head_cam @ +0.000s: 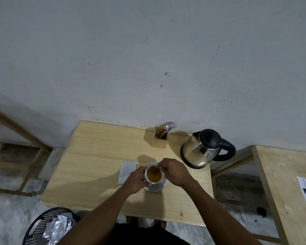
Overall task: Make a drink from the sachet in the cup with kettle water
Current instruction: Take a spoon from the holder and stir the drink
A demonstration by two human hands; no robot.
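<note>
A white cup (154,175) full of yellow-brown liquid stands on a white saucer (156,187) near the middle of the wooden table (95,167). My left hand (135,181) grips the cup's left side. My right hand (173,171) hovers over the cup's right rim, its fingers pinched on a thin stirrer or spoon (157,169) that dips into the drink. A steel kettle (201,151) with a black lid and handle sits at the right rear of the table, spout toward the wall. No sachet can be told apart.
A white napkin (126,171) lies left of the saucer. A wooden cutlery holder (158,138) with spoons stands at the back by the wall. A black basket (48,227) with foil wrappers sits on the floor at lower left. Another wooden table (281,183) with a paper is at right.
</note>
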